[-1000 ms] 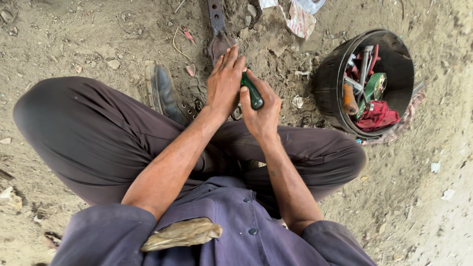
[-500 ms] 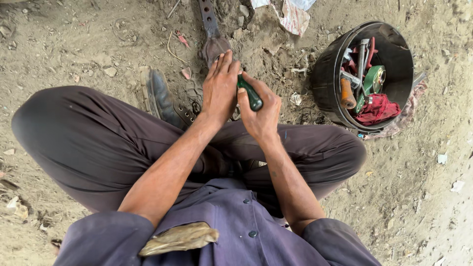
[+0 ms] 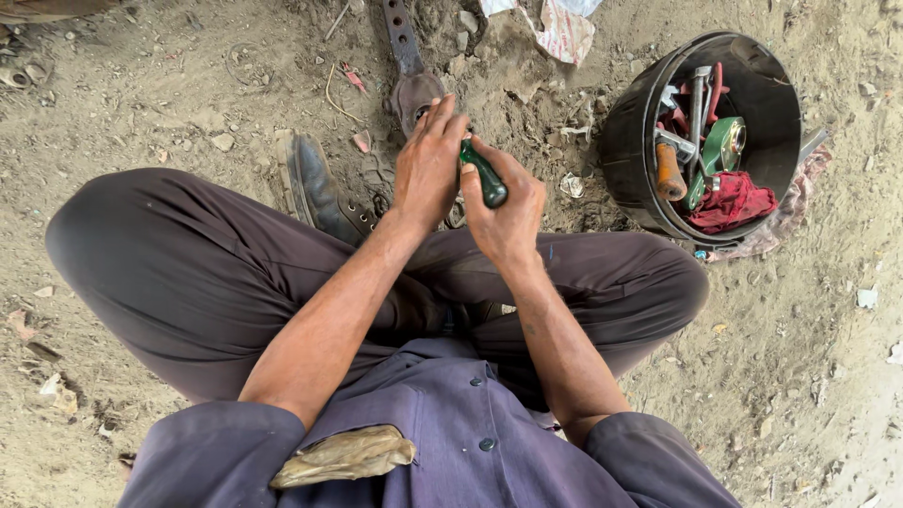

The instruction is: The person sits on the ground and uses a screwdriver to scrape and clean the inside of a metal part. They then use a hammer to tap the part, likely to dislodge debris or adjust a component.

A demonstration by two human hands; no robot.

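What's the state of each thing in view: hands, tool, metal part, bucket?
Right hand: closed around the green tool handle.
Left hand: resting on the metal part, beside the handle.
Green-handled tool: held, tip hidden.
Metal part: lying in the dirt.
Black bucket: tipped towards the camera, tools and red cloth inside.

**Dust, rust and worn cloth**

The screwdriver handle (image 3: 485, 176) looks like smooth, glossy dark green plastic. The metal bar (image 3: 403, 38) lying in the dirt is rusty, rough and matt. The ground (image 3: 169, 85) is dry, powdery earth with small stones. The bucket (image 3: 628, 141) appears to be black plastic with a dull sheen; inside it sit bare metal tools (image 3: 698, 94), a brown wooden-looking handle (image 3: 668, 171) and a soft red cloth (image 3: 732, 201). The shoe (image 3: 318, 193) is scuffed, dusty black leather. Trousers (image 3: 188, 273) and shirt (image 3: 451, 442) are matt woven cloth. A patterned rag (image 3: 562, 26) looks thin and crumpled.
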